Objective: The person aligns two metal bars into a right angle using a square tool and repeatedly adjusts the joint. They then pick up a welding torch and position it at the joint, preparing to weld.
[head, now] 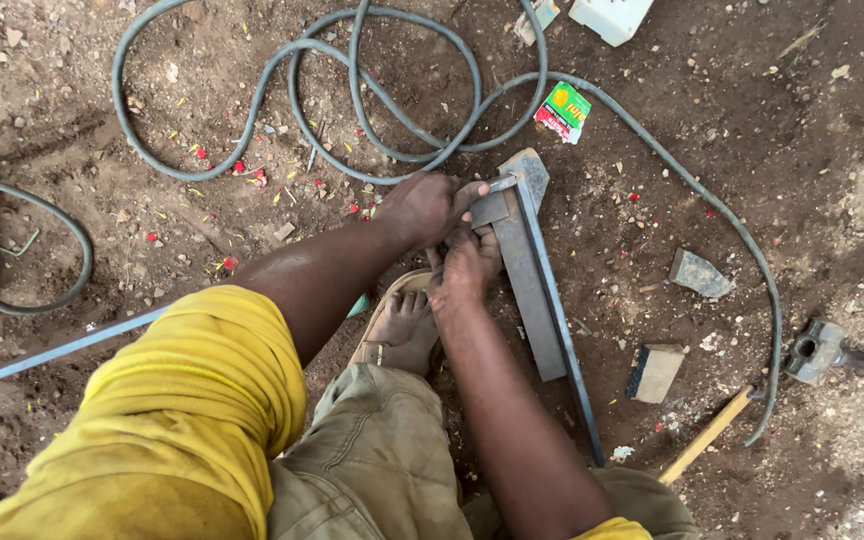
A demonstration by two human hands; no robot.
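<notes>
Yellow sleeve (182,420) foremost; both hands (447,235) hide the metal bar's (530,285) joint.

Your hands (447,235) are hemmed by hose loops (392,130) beyond. Bare dirt (632,240) lies right. Your foot (402,325) blocks below.

Soft, even daylight over the dirt ground (732,130); shadows faint and diffuse; no glare; focus sharp at centre; slight wide-angle stretch and softness at the edges.
</notes>
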